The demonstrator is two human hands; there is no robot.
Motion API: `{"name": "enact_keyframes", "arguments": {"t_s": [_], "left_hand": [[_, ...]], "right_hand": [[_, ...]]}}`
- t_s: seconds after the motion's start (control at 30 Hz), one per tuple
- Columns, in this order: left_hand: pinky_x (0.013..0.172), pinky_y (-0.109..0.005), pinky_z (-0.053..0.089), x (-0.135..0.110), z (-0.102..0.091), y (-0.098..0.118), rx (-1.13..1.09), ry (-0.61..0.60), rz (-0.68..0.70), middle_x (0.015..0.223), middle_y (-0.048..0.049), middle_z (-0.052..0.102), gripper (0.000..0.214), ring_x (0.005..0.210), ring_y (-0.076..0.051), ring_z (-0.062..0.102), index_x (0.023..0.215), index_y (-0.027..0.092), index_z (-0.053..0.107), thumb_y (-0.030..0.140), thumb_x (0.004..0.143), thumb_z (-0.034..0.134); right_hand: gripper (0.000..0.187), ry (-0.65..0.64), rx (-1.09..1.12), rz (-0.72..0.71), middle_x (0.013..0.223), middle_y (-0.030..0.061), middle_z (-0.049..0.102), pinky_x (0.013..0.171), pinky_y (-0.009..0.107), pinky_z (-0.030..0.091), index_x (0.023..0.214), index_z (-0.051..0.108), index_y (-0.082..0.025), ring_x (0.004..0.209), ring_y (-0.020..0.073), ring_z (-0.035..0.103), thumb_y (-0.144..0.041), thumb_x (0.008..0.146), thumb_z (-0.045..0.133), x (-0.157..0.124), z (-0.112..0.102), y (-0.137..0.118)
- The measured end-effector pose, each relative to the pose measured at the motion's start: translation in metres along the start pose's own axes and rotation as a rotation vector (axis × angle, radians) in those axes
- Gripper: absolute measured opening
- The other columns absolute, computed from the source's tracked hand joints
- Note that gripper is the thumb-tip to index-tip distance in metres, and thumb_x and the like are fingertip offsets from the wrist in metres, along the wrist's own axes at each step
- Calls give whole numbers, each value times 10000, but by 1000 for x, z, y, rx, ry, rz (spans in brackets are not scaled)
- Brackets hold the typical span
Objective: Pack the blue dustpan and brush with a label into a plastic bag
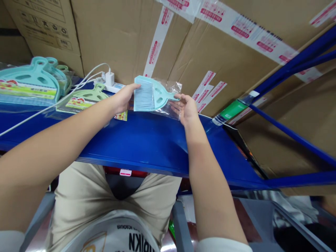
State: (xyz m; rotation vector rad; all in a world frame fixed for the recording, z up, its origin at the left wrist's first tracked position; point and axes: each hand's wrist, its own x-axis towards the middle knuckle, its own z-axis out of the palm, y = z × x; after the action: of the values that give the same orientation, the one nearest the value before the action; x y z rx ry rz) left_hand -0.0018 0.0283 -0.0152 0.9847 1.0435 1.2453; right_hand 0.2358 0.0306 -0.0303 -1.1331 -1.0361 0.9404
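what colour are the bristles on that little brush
The hand brush has pale blue bristles, best seen in the head view.

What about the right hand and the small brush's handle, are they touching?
Touching. The head view shows the fingertips of the right hand resting on the end of the handle of the small blue brush, with no gap between them.

Here's the blue steel shelf (pixel 147 140), and at its far left end sits a stack of teal dustpans (pixel 31 82) in clear packs! Right beside them, a green dustpan pack (pixel 86 99) lies flat, then a white power strip (pixel 113 88) with a white charger (pixel 109 79) plugged in, and a white cable (pixel 52 105) running across the shelf toward the front edge!
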Motion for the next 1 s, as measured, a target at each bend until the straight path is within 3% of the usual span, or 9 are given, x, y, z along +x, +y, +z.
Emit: {"name": "enact_keyframes", "arguments": {"t_s": [0.2, 0.33, 0.43, 0.57, 0.67, 0.83, 1.0], "left_hand": [[995, -565, 669, 10, -5, -6, -14, -10, 90, 843, -130, 760, 104, 1034, -359, 793, 828, 230, 701, 281, 903, 650], [1009, -567, 667, 12, -9, -3, -18, 9, 138, 861, -145, 760, 90, 1010, -351, 794, 789, 210, 690, 187, 872, 667], [974, -470, 675, 6, -8, 1, -19, 54, 132, 827, -123, 754, 129, 901, -274, 786, 749, 191, 704, 75, 804, 711], [812, -267, 651, -5, -1, 6, -11, 86, 112, 726, -55, 695, 193, 678, -124, 679, 698, 153, 709, -17, 785, 688], [718, -207, 607, -11, 4, 7, 12, 101, 104, 685, -34, 668, 252, 609, -87, 602, 652, 152, 687, -55, 793, 665], [816, -254, 624, -15, 4, 9, 67, 74, 95, 692, -16, 665, 257, 650, -97, 605, 671, 174, 686, -44, 807, 682], [877, -383, 639, -17, 3, 8, 172, -148, -2, 779, -13, 718, 207, 669, -130, 655, 760, 187, 726, 24, 882, 689]], "right_hand": [[224, 21, 29, -24, 827, 34, 747, 831, 385, 648, 895, 699, -250, 888, 216, 772, -461, 893, 624, 5, -4, 4], [140, 148, 109, 28, 777, 28, 725, 787, 376, 673, 906, 678, -244, 827, 211, 766, -363, 894, 607, 6, -4, -1], [65, 260, 211, 92, 724, 6, 692, 753, 349, 691, 923, 638, -231, 742, 182, 747, -231, 870, 601, 1, 1, -10], [140, 337, 306, 136, 700, -14, 667, 691, 279, 685, 940, 600, -208, 644, 135, 714, -103, 890, 522, -9, 9, -22], [163, 364, 330, 147, 668, -40, 636, 654, 257, 679, 969, 607, -210, 598, 121, 693, -80, 916, 525, -14, 12, -26], [165, 374, 327, 147, 652, -59, 613, 614, 204, 641, 925, 572, -214, 548, 99, 670, -62, 986, 547, -16, 12, -29], [159, 403, 281, 160, 623, -66, 607, 545, 165, 597, 929, 568, -205, 517, 90, 650, -79, 1023, 549, -19, 13, -33]]}}
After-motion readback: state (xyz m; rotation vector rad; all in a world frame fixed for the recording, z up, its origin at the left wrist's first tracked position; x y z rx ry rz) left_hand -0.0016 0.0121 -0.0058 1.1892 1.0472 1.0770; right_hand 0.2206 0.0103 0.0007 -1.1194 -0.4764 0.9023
